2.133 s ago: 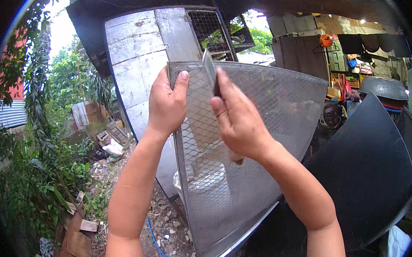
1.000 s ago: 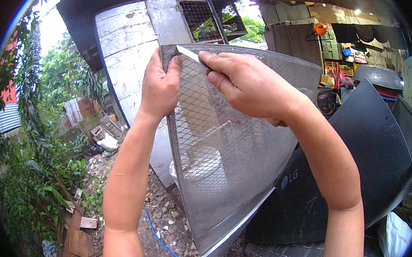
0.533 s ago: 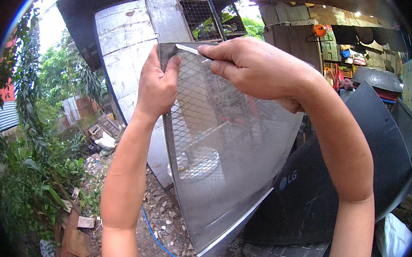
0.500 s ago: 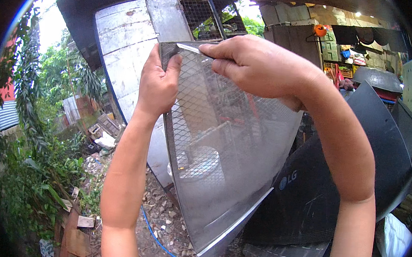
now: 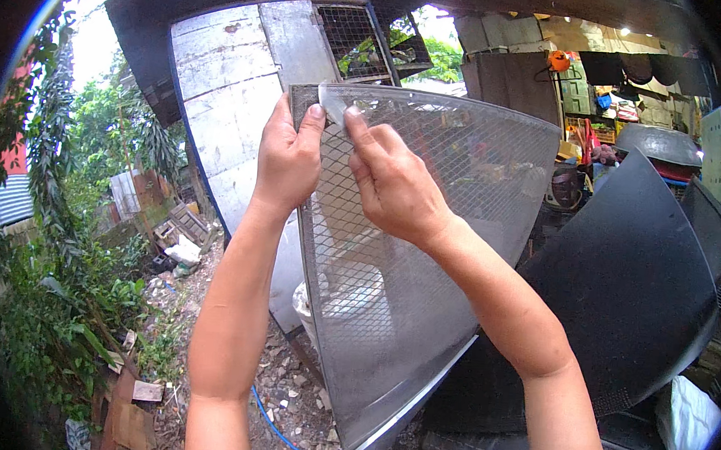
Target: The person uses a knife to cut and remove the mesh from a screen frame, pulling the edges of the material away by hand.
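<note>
A large, smoky see-through panel (image 5: 421, 313) with a dark border stands tilted in front of me, and a diamond mesh pattern shows in it. My left hand (image 5: 292, 157) grips its left edge near the upper corner, thumb on the near face and fingers behind. At that corner is a whitish translucent strip (image 5: 333, 103), its upper end at the panel's top edge. My right hand (image 5: 397, 182) is closed at the strip's lower end, index finger against it, just in front of the panel. Whether the strip is a film or a stiff piece I cannot tell.
Large black curved panels (image 5: 606, 301) lean at the right, beside a white sack (image 5: 692, 424). A whitish panelled wall (image 5: 221, 73) rises behind. Rubble (image 5: 291, 387) and a blue hose (image 5: 279, 432) lie below. Plants (image 5: 51, 345) fill the left. A metal basin (image 5: 659, 144) sits back right.
My right hand has come down from the panel's top edge to the front of its corner, and its forearm has lowered. The whitish strip now angles down across the corner. The left hand keeps its grip.
</note>
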Demonstrator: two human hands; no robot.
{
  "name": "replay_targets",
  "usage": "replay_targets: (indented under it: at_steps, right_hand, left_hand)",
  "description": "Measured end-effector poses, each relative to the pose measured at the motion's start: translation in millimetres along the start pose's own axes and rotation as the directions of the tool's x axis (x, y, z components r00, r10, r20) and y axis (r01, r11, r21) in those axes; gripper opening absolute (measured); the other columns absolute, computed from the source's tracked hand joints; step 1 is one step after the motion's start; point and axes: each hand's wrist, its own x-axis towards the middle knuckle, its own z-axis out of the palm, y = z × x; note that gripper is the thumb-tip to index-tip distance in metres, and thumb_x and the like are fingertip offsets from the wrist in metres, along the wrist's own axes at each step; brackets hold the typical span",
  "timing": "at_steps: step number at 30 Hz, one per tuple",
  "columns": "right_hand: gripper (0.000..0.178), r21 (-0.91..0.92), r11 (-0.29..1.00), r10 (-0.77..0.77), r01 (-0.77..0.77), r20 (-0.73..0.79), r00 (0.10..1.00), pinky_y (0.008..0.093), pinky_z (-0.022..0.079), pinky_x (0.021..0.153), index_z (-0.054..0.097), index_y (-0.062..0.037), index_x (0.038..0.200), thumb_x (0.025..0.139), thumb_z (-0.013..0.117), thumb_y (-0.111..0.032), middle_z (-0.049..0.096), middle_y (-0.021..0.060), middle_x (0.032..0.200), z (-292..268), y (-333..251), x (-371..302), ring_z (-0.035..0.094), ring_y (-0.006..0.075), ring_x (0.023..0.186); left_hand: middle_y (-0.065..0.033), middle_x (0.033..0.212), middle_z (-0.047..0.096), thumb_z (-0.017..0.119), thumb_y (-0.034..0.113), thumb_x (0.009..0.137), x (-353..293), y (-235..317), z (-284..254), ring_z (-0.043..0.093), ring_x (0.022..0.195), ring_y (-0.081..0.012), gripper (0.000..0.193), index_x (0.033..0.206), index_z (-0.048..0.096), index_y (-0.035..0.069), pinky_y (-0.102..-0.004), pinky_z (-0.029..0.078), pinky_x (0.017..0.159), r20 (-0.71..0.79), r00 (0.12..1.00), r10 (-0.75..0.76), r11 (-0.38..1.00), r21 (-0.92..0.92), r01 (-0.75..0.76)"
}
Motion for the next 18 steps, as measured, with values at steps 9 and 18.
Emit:
replay_targets:
  at_steps: [9,18]
  right_hand:
    - [0.041,0.088,0.996,-0.047,0.035,0.139,0.989,0.0436,0.048,0.089,0.050,0.0062,0.130,0.095,0.051,-0.014,0.061,0.0254,0.109,-31,7,18,0.060,0.0408,0.101]
    - [0.036,-0.175,0.977,-0.026,0.120,0.463,0.886,0.0421,0.049,0.092,0.060,0.0033,0.122,0.092,0.051,-0.015,0.066,0.0262,0.107,-82,-15,51,0.065,0.0378,0.100]
  left_hand:
    - [-0.0042,0.090,0.063,0.050,0.016,0.098,-1,4,1,0.055,0.082,-0.0118,0.021,0.109,0.059,0.000,-0.0290,0.047,0.077,-0.058,0.995,-0.084,0.996,0.018,0.085]
    - [0.0054,0.074,0.051,0.049,0.015,0.099,-1,-2,8,0.042,0.056,-0.0014,0.011,0.103,0.056,0.006,-0.0191,0.034,0.045,-0.067,0.997,0.028,0.994,0.108,-0.021]
